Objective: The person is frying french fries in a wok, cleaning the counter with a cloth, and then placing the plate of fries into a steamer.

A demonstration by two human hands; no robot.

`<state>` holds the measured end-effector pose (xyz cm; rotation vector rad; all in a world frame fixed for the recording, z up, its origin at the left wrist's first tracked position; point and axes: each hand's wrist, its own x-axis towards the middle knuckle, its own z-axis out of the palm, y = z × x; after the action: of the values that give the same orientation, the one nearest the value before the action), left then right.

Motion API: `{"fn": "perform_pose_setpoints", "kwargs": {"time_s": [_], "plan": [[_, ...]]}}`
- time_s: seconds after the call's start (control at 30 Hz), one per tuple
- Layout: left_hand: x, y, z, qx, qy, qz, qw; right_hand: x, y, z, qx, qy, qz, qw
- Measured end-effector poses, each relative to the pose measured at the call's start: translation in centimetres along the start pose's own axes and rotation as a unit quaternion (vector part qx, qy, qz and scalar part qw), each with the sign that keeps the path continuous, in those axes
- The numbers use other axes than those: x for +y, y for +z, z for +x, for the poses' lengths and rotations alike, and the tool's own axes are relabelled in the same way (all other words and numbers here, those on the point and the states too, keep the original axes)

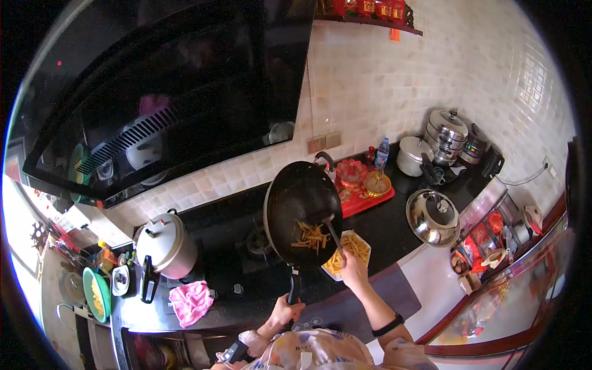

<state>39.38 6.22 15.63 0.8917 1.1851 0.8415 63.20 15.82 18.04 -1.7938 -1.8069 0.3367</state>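
My left hand [281, 312] grips the black handle of a wok [289, 208], which is lifted and tilted above the counter. Browned potato strips [311, 237] lie in the lower part of the wok. In my right hand [354, 273] is a metal spatula [335, 235], its blade inside the wok at the right wall beside the strips. A white dish [368, 244] heaped with yellow fried potato strips [355, 247] stands under the wok's right edge, partly hidden by the wok and my right hand.
A gas burner [259, 241] lies left of the wok. Farther left are a pressure cooker [164, 245], a pink cloth [190, 303] and a green basin [96, 293]. A red tray [370, 203] and a domed lid [432, 217] stand right. The range hood [185, 92] overhangs the stove.
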Motion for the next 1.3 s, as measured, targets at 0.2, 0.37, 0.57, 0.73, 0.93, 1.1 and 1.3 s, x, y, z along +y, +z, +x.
{"fn": "perform_pose_setpoints", "kwargs": {"time_s": [0.2,0.37,0.57,0.73,0.93,1.1,1.3], "plan": [[0.2,-0.3,0.6,0.000,-0.001,0.031,1.000,6.3,-4.0,-0.8,-0.179,0.090,0.160,0.967],[-0.2,0.1,0.3,-0.014,-0.008,0.013,1.000,6.4,-2.7,3.3,-0.143,0.050,0.295,0.944],[0.0,0.3,-0.4,-0.028,-0.017,0.019,0.999,6.3,-2.3,4.1,-0.145,0.035,0.281,0.948],[0.1,0.6,-0.2,-0.026,-0.010,0.039,0.999,7.1,-6.4,1.0,-0.171,0.058,0.123,0.976],[-0.2,0.7,0.5,-0.022,-0.005,0.037,0.999,9.9,-8.1,-1.8,-0.132,0.051,0.063,0.988],[0.3,0.8,0.7,-0.032,0.002,0.063,0.997,9.5,-9.1,-1.4,-0.162,0.079,0.148,0.972],[0.1,0.3,1.4,-0.045,0.011,0.056,0.997,8.3,-8.1,0.6,-0.214,0.014,0.119,0.970]]}}
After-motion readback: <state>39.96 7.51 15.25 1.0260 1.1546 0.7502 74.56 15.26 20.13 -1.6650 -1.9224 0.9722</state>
